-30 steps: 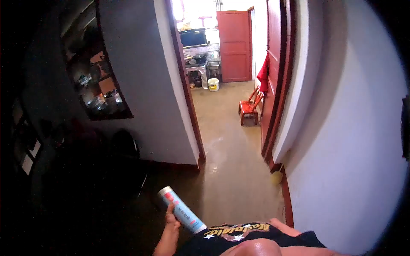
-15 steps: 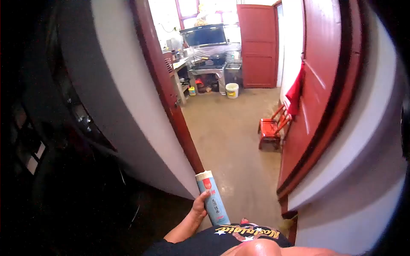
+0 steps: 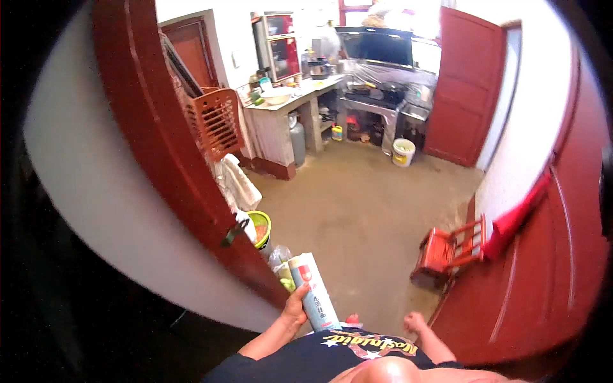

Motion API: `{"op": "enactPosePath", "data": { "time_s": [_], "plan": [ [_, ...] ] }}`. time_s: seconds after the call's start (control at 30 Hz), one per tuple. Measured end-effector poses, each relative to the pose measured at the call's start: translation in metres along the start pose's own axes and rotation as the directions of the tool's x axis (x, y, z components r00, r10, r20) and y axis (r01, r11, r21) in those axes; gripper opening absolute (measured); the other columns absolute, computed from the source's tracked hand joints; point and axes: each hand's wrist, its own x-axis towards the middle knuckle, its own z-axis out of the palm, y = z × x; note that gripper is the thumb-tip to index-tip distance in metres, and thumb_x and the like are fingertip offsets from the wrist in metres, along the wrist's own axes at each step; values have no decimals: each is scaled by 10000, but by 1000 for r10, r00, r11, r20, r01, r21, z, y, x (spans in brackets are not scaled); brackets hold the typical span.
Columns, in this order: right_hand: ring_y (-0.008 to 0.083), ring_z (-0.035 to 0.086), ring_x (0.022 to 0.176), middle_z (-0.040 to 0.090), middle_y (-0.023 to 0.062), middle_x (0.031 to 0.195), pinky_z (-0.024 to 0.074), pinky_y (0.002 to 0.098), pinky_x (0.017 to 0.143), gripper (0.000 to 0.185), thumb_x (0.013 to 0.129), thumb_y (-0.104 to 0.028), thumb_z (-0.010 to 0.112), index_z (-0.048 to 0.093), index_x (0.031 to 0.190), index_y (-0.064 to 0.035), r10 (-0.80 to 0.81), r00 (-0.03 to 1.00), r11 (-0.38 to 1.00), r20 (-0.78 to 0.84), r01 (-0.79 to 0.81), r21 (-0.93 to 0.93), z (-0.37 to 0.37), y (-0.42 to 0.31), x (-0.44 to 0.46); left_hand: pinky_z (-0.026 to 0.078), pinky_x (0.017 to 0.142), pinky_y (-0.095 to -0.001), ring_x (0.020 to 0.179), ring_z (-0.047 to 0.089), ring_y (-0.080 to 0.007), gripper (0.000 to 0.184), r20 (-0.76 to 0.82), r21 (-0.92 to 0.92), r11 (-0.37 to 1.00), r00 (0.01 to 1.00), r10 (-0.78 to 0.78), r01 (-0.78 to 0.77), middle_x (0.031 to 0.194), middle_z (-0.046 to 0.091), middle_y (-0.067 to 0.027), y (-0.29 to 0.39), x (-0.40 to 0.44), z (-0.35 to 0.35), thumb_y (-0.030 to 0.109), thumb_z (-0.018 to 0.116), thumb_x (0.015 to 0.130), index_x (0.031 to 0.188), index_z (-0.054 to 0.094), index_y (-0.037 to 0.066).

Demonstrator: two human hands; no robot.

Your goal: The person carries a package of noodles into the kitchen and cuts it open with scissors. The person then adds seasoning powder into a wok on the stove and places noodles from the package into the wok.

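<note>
In my left hand (image 3: 295,306) is a pale blue and white cylindrical packet (image 3: 314,295) with red marks and dark printed characters. It tilts slightly, its open-looking pale end up, in front of my black shirt (image 3: 364,345). The thumb lies across the packet's side. To the right of the shirt, my right hand (image 3: 414,321) hangs low with its fingers curled in, touching no object that shows. Its fingers are small in view, and nothing can be seen in them.
A red door frame (image 3: 172,159) stands close on the left, an open red door (image 3: 536,274) on the right. Beside that door is a small red chair (image 3: 440,252). Further off are a white bucket (image 3: 403,153), a counter (image 3: 300,99), a stove and a green-rimmed bucket (image 3: 264,233).
The view has moved forward to the doorway and shows more of the kitchen. My left hand still holds the packet, now more upright than at first. My right hand has come into clear view.
</note>
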Motion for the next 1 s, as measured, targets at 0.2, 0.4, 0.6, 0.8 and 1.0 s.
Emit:
{"op": "enactPosePath", "data": {
  "time_s": [0.2,0.4,0.6,0.8,1.0],
  "plan": [
    [224,626,643,643,105,710,500,348,582,233,794,-207,527,633,811,-1,67,992,951,102,-33,-306,-59,42,88,477,855,-457,928,605,-320,517,164,-15,999,986,-44,47,1017,598,-199,40,151,91,290,622,758,1153,452,3],
    [220,621,641,637,110,715,498,343,567,210,792,-185,522,621,825,-3,103,994,981,24,-97,-170,-151,-13,234,516,795,-401,910,621,-269,489,230,148,988,973,-1,-34,1003,609,-172,54,280,131,303,638,764,1119,491,1],
    [217,616,639,632,114,720,496,338,552,189,790,-164,517,609,840,-6,-42,996,973,76,58,-225,-284,-131,426,520,784,-395,884,627,-256,442,59,142,970,980,191,-198,967,620,-160,69,401,189,288,633,773,1083,522,-8],
    [213,612,637,627,118,725,493,334,536,171,788,-142,512,597,855,-9,-169,972,923,165,215,-319,-375,-278,591,514,728,-317,812,608,-159,406,-135,88,945,936,325,-315,933,608,-67,110,458,247,257,642,777,1105,515,54],
    [210,607,635,622,123,730,491,329,521,157,787,-120,507,584,870,-12,-309,939,908,151,339,-245,-385,-314,724,512,772,-368,823,623,-217,426,-305,144,901,848,434,-410,930,621,-104,121,495,199,226,651,735,1096,526,37]
  ]
}}
